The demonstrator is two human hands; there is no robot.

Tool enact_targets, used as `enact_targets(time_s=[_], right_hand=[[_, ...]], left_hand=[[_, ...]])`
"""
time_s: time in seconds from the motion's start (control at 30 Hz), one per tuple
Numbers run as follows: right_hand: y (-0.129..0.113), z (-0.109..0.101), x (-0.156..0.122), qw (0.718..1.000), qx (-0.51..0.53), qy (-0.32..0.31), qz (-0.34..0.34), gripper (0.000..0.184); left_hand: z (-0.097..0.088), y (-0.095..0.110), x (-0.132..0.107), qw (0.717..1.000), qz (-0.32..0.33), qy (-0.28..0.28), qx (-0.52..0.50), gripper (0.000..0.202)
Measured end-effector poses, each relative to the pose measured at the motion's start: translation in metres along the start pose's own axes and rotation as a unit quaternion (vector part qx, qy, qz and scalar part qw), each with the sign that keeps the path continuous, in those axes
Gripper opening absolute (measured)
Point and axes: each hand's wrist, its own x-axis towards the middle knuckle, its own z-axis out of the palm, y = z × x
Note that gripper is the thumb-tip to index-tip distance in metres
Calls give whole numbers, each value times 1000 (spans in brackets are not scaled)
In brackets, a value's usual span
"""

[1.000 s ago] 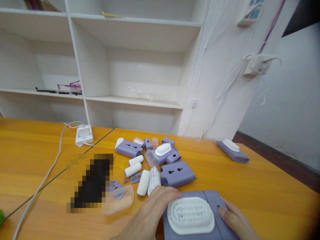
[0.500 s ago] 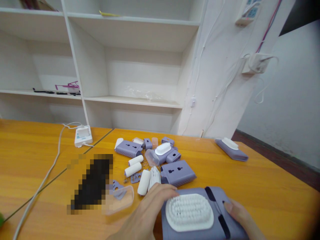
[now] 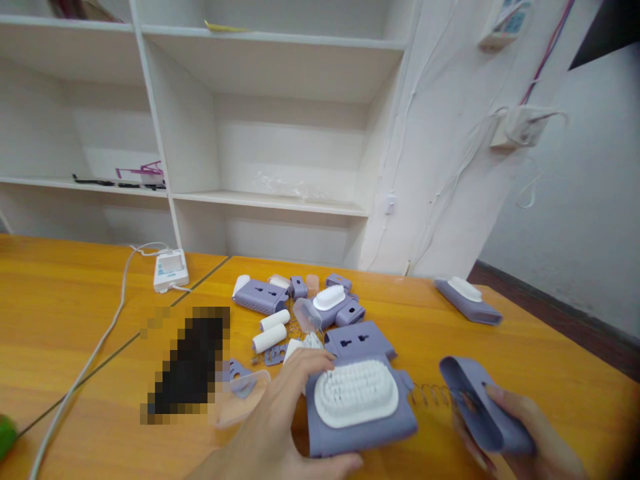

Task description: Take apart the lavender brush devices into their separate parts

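Observation:
My left hand (image 3: pixel 280 427) grips a purple housing piece (image 3: pixel 360 423) that carries a white oval brush head (image 3: pixel 356 393). My right hand (image 3: pixel 530 433) holds a separate purple end cap (image 3: pixel 480 413), pulled away to the right of the housing. A thin metal spring (image 3: pixel 430 395) stretches across the gap between the two parts. Both hands are low over the near edge of the orange wooden table (image 3: pixel 550 360).
Behind the hands lies a heap of purple shells (image 3: pixel 357 340), white rollers (image 3: pixel 270 339) and small parts. An assembled purple unit (image 3: pixel 467 300) sits at the right. A clear cover (image 3: pixel 245 393), a blurred dark object (image 3: pixel 187 363), a white power strip (image 3: pixel 170 270) with cable, and white shelves (image 3: pixel 270 200) stand beyond.
The purple unit has come apart: my right hand drew the end cap off to the right, exposing a spring. My left hand moved the brush half slightly left and up.

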Motion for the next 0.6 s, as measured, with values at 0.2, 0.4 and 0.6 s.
enact_targets(time_s=[0.2, 0.4, 0.6], right_hand=[[-2, -17, 15, 994, -106, 6, 4, 63], [-4, -44, 34, 997, -77, 6, 10, 64], [-10, -67, 41, 949, -292, 109, -35, 48]], left_hand=[[4, -11, 0, 995, 87, -13, -39, 80], [-2, -3, -4, 1000, -25, 0, 11, 79], [16, -34, 2, 999, 22, -28, -18, 41]])
